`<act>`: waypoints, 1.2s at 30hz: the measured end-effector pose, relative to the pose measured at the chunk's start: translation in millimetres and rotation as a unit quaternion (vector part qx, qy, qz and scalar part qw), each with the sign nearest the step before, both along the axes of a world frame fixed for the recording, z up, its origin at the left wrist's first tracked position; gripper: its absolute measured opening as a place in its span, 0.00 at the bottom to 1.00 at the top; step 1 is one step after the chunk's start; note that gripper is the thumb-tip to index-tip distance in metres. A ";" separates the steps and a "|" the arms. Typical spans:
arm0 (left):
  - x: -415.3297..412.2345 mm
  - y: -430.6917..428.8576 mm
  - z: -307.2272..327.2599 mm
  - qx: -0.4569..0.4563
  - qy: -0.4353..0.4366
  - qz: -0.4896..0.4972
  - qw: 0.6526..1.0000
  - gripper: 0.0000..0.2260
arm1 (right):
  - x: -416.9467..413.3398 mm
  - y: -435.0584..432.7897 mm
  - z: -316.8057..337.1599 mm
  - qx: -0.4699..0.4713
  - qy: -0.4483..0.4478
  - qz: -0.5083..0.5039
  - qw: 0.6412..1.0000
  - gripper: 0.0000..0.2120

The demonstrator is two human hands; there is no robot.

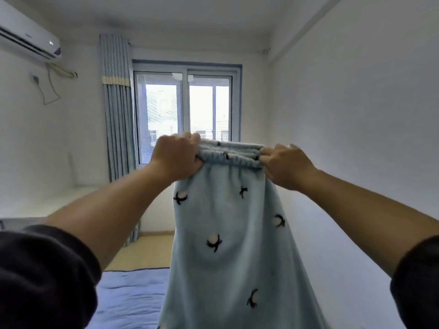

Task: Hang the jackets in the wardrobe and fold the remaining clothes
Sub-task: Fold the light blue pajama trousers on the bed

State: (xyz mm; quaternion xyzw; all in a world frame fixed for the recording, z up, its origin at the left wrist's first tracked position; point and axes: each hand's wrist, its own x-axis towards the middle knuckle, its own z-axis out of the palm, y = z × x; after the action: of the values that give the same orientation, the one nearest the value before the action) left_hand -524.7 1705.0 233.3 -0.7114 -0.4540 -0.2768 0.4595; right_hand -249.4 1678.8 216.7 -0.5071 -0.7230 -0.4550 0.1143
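Long axis of pants (228, 233) vertical; waistband (234, 157) level between left hand (177, 157) and right hand (285, 166). Fingers (267, 153) of each clamped on its end. Bed (133, 295) below.

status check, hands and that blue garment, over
Left hand and right hand each grip the waistband ends. Light blue fleece garment held up, hanging over the bed. Nothing in the way.

The person is wearing a dark, near-black top (28, 300) in a soft, thick fabric. The left sleeve (47, 269) and right sleeve (418, 281) are bunching in heavy folds near the elbows, leaving the forearms (107, 214) bare down to the left hand (177, 157) and right hand (285, 166).
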 end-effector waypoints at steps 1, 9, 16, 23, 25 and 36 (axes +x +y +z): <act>7.7 9.5 -23.6 -0.069 0.016 0.010 0.997 0.14 | 1.5 8.6 -23.2 -0.065 0.008 -0.026 0.998 0.13; 49.6 40.9 -16.9 -0.127 0.039 0.061 0.989 0.11 | -1.8 43.7 -1.8 -0.125 -0.010 -0.282 0.951 0.21; 38.6 -4.4 96.5 0.046 -0.013 0.061 0.997 0.08 | -14.8 0.8 113.6 -0.066 0.045 -0.344 0.935 0.32; 21.3 -21.7 27.8 -0.009 0.085 0.060 0.994 0.06 | -8.2 -14.7 21.2 -0.140 0.079 -0.224 0.961 0.33; 18.6 -23.9 -24.6 -0.051 0.121 0.038 0.991 0.05 | -9.1 -19.3 -30.4 -0.181 0.062 -0.208 0.959 0.31; 29.4 -193.4 -472.5 -0.326 0.177 -0.059 0.927 0.15 | 3.9 -192.3 -471.1 -0.489 -0.044 -0.122 0.863 0.21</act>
State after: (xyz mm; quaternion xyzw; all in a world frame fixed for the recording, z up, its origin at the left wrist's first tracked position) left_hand -495.4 1511.6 -239.2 -0.8848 -0.3879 -0.0102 0.2581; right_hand -245.5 1486.5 -254.4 -0.5614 -0.7895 -0.0754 -0.2363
